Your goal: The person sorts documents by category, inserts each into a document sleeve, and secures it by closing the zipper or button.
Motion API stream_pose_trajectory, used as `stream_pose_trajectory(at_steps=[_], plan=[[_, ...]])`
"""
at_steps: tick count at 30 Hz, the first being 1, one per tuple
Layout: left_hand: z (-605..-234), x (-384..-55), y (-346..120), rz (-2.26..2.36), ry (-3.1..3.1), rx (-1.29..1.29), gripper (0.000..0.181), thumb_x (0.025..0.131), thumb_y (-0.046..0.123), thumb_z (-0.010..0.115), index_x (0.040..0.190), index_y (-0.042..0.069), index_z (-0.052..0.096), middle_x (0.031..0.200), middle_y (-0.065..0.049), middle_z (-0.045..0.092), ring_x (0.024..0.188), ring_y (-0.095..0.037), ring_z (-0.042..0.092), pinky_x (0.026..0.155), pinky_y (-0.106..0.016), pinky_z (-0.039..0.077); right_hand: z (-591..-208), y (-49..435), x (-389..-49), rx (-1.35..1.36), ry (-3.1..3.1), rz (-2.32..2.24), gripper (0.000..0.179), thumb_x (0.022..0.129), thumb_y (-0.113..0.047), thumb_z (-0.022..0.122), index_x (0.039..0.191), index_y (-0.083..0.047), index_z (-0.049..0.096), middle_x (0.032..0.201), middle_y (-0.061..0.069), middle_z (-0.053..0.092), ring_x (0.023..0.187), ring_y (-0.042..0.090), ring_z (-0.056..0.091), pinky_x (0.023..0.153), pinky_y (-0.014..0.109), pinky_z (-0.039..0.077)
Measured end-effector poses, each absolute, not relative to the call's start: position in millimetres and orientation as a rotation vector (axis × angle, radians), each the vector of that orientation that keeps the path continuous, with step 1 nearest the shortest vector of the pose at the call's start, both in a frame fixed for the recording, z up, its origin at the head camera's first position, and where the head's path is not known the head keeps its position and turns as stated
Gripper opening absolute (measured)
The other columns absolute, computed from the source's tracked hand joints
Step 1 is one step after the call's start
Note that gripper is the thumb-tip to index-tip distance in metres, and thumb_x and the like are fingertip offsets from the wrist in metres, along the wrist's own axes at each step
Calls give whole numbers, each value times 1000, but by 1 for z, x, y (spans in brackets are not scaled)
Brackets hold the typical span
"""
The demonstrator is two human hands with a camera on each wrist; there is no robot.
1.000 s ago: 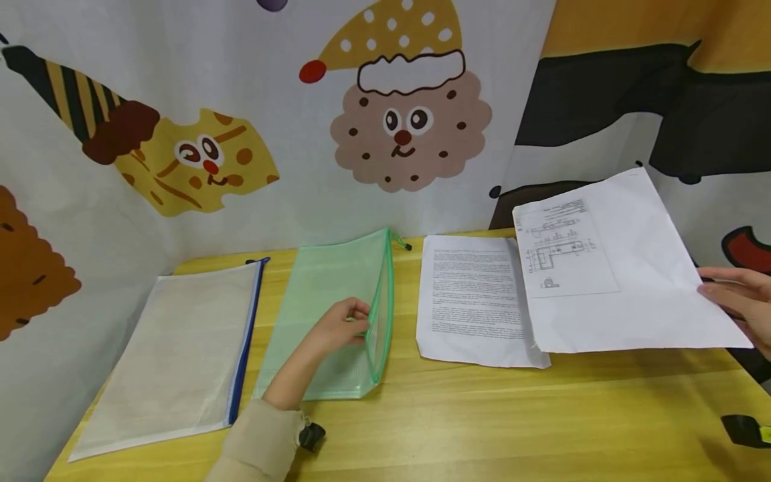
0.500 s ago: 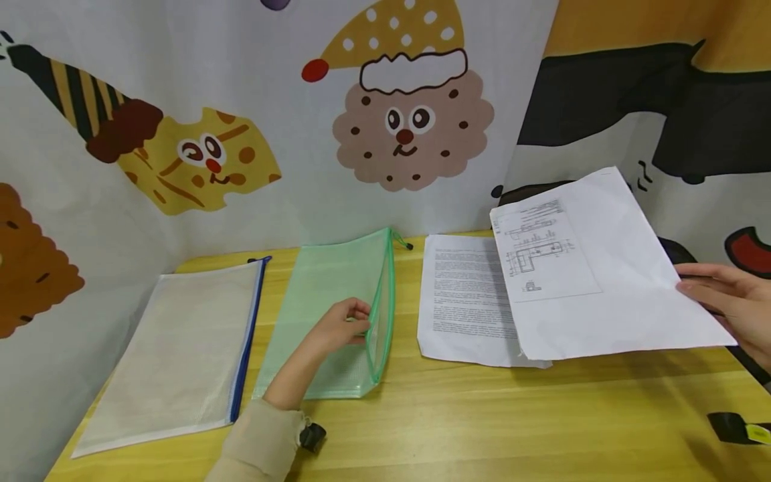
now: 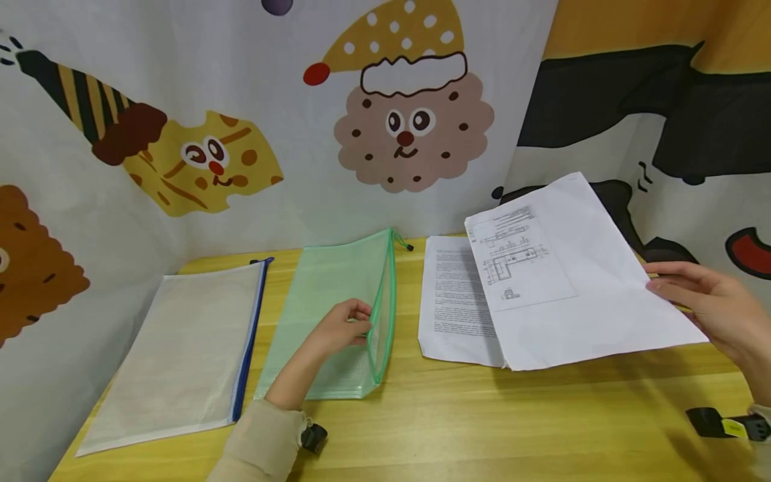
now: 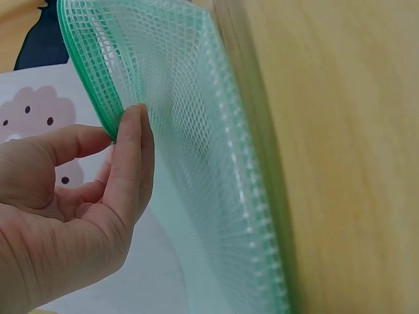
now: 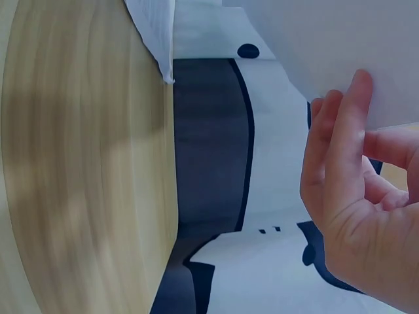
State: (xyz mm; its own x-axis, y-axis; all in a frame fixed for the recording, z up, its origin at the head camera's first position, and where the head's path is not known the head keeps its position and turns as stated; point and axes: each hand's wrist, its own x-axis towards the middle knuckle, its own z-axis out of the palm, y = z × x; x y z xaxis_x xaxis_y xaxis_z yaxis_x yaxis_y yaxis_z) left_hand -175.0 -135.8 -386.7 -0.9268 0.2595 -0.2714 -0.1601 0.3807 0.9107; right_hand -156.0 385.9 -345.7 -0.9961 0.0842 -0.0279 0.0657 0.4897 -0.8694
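Observation:
My left hand [image 3: 342,328] pinches the zip edge of a green mesh zip pouch [image 3: 328,281], and its mouth gapes along the right side. In the left wrist view, thumb and fingers [image 4: 127,157] grip the green zip, with the mesh [image 4: 190,118] spreading behind them. My right hand [image 3: 711,301] pinches a sheet of paper [image 3: 608,301] by its right edge; an L-shaped technical drawing is printed on it. That sheet is raised and tilted, covering part of a printed text page [image 3: 454,301] on the table. From below, the right wrist view shows the sheet's underside [image 5: 340,39] between thumb and fingers.
A white mesh zip pouch [image 3: 181,341] with a blue zip lies at the left of the wooden table [image 3: 458,428]. Behind the table hangs a curtain [image 3: 289,60] with cartoon prints. Black wrist straps [image 3: 313,438] are on both arms.
My right hand has carried the drawing sheet leftward, toward the green pouch, so it overlaps more of the text page. My left hand keeps its hold on the pouch's edge.

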Motion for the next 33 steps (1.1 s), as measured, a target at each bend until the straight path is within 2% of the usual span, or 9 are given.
stream_pose_trajectory(at_steps=[7, 17, 33], plan=[[-386, -174, -135, 1549, 2276, 101, 26, 97, 1, 52, 121, -10, 51, 106, -13, 53, 85, -16, 59, 79, -35, 62, -346, 375, -160, -96, -2696, 1684, 22, 101, -18, 58, 114, -37, 59, 91, -28, 64, 69, 9, 68, 56, 31, 61], [-389, -175, -134, 1558, 2274, 88, 27, 96, 0, 53, 120, -10, 52, 106, -13, 54, 87, -17, 59, 80, -34, 62, -351, 362, -160, -39, -2739, 1695, 22, 102, -20, 57, 118, -35, 58, 93, -26, 65, 72, 10, 69, 59, 32, 61], [-391, -174, -135, 1545, 2279, 107, 27, 97, 1, 52, 121, -9, 52, 108, -15, 54, 89, -18, 60, 80, -36, 62, -348, 346, -160, 85, -2742, 1823, 26, 102, -12, 55, 116, -33, 63, 97, -20, 68, 75, 10, 68, 60, 29, 61]])
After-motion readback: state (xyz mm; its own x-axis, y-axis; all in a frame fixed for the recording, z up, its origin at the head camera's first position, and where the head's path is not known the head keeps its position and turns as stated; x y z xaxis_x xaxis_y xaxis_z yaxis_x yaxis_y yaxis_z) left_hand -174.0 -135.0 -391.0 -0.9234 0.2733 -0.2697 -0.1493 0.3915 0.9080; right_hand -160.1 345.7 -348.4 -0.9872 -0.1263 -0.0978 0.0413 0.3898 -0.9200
